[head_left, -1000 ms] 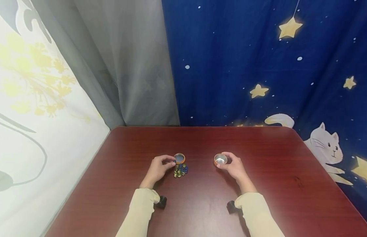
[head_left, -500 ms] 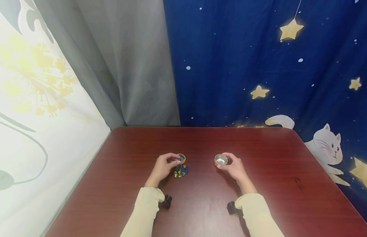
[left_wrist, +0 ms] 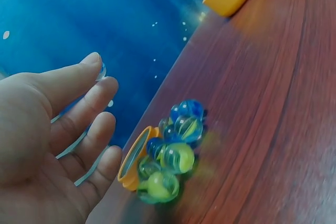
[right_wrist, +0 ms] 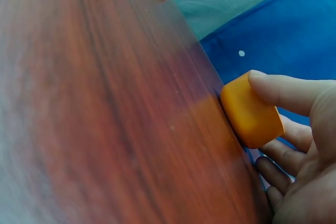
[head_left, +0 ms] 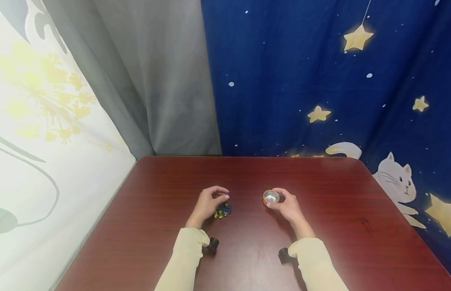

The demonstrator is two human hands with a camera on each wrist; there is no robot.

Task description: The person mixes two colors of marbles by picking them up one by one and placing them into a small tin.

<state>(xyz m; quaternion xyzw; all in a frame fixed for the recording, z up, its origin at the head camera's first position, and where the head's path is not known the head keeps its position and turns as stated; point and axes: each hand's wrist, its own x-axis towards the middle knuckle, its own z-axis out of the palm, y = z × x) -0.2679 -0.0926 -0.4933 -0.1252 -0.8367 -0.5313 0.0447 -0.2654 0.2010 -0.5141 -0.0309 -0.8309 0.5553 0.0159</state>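
L hand point(head_left: 207, 204) has thumb + index pinched on a clear marble point(left_wrist: 103, 71), mostly hidden btwn the tips, up off the desk point(head_left: 167, 182); other fingers loosely bent. Just below it, at abt 4 o'clock, there's the pile of marbles point(left_wrist: 177, 158), blue + yellow-green glass, bunched tight. Orange lid point(left_wrist: 135, 156) right beside the pile, at 9 o'clock in the L wrist cam, grey inner face showing; head cam has it blocked by the hand.

Over to the R hand point(head_left: 289, 204): thumb one side, fingers t'other, gripping the orange tin point(right_wrist: 249, 111) from its 4 o'clock side. Tin's mouth is up, silver inside, well apart from the pile at btwn 2 and 3 o'clock.

Cream sleeves point(head_left: 185, 250) on both arms, black gadget point(head_left: 212, 245) at the L cuff's 4 o'clock. Backdrop: grey curtain point(head_left: 174, 81) at 11, starry blue curtain point(head_left: 269, 81) at 1.
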